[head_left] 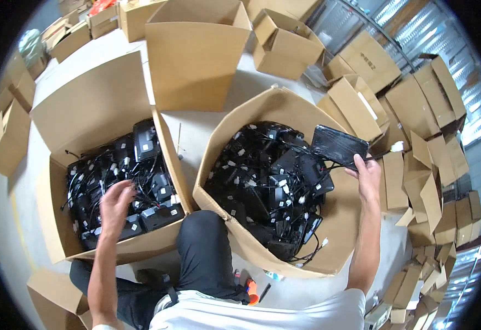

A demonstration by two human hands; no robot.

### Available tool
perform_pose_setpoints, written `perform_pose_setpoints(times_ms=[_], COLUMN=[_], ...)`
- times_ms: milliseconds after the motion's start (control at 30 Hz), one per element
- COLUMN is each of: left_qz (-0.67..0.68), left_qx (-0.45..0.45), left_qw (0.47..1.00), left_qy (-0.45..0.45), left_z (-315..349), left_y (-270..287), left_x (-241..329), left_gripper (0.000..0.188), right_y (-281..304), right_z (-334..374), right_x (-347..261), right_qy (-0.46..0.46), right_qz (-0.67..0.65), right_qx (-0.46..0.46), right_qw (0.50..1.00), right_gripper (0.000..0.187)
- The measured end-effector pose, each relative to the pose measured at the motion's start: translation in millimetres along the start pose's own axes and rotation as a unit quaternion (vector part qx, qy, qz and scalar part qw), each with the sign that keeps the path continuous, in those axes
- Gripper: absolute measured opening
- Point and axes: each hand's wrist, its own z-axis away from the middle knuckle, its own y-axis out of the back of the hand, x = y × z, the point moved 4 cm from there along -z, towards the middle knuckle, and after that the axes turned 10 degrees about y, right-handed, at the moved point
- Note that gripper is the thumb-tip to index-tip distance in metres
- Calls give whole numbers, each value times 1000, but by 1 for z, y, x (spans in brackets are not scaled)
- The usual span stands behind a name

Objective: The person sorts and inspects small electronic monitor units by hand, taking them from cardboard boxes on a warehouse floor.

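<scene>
My right hand (367, 175) grips a flat, shiny black rectangular device (339, 144) by its near right corner. A dark cable runs from it past the hand to a white connector (397, 146). The device is raised over the right side of the open right carton (240, 110), which holds a jumble of black devices (251, 198) with cables and white plugs. Above the left carton (169, 159) hovers my left hand (117, 203), its fingers curled together; whatever they may hold is hidden. Under that hand lie black box-shaped units (161, 217) and tangled cables (103, 176).
A tall open carton (196, 66) stands beyond the two, with a smaller open carton (287, 44) to its right. Stacked cartons (422, 104) line the right side. An orange object (252, 291) lies on the floor near my leg (202, 253).
</scene>
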Motion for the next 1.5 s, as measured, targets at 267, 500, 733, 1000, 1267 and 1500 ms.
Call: perform_pose_setpoints(times_ms=[267, 500, 733, 1000, 1267, 1500], left_qz=[86, 412, 80, -147, -88, 79], left_qx=[-344, -179, 42, 3, -145, -71], left_qw=[927, 893, 966, 960, 949, 956], left_qy=[-120, -20, -244, -238, -266, -275], left_z=[73, 109, 123, 152, 153, 137], left_y=[-130, -125, 39, 92, 76, 72], left_x=[70, 59, 68, 93, 106, 65], left_gripper=[46, 41, 39, 37, 36, 59], right_y=[-114, -215, -223, -269, -342, -361], right_z=[73, 109, 107, 144, 213, 237], right_x=[-178, -207, -194, -229, -237, -223], right_qy=[73, 67, 145, 327, 211, 195], right_qz=[-270, -406, -428, -107, -173, -169], right_qx=[-145, -144, 64, -93, -482, -468], right_qw=[949, 900, 890, 934, 832, 846], right_gripper=[30, 22, 28, 32, 40, 81])
